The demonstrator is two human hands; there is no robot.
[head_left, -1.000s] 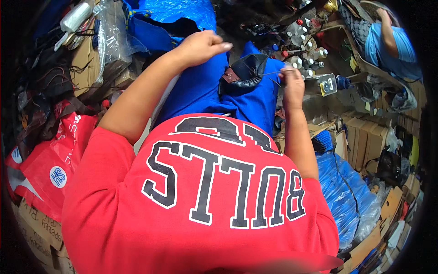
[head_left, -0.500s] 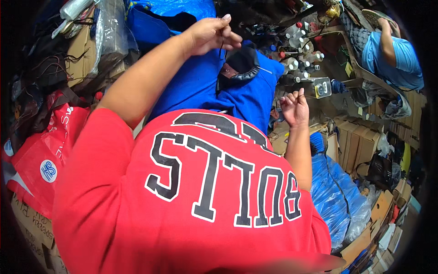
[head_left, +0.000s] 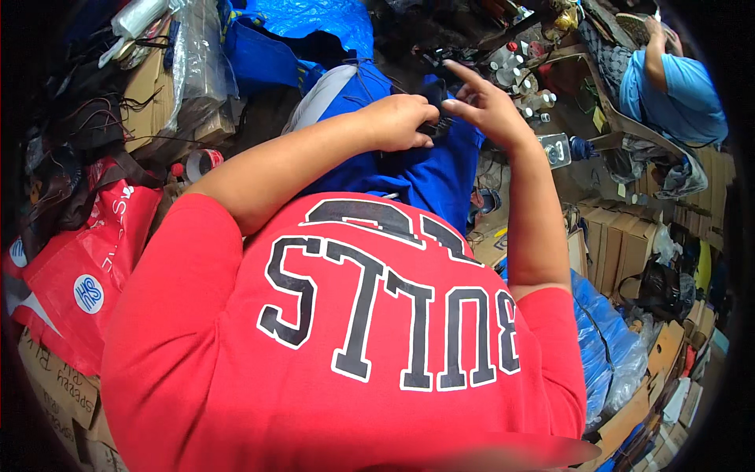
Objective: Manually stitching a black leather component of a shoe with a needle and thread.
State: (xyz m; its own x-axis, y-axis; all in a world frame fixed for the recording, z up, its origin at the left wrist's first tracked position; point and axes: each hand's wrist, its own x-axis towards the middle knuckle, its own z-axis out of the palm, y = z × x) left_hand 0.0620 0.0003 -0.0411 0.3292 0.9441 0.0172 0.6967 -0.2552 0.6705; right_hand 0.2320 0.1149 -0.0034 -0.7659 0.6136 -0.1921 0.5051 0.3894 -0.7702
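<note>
A black, shoe-like item (head_left: 434,101) rests over my lap on blue trousers (head_left: 429,177), mostly hidden by my hands. My left hand (head_left: 403,123) is closed with its fingers curled at the near edge of this item, gripping it. Just to the right, my right hand (head_left: 489,110) hovers with forefinger stretched out and thumb apart; its other fingers are bent, and nothing shows between them. Thin dark strands (head_left: 368,85) trail across the trousers beyond my left hand.
Several plastic bottles (head_left: 511,75) stand at the far right. A person in a blue shirt (head_left: 675,98) sits beyond a wooden frame. Stacked cardboard (head_left: 617,240) and blue plastic wrap (head_left: 602,338) lie on the right. A red bag (head_left: 86,267) and wrapped boxes (head_left: 197,86) are on the left.
My left hand has come down and right onto the black item. My right hand has moved up and left toward it, its forefinger now stretched out.
</note>
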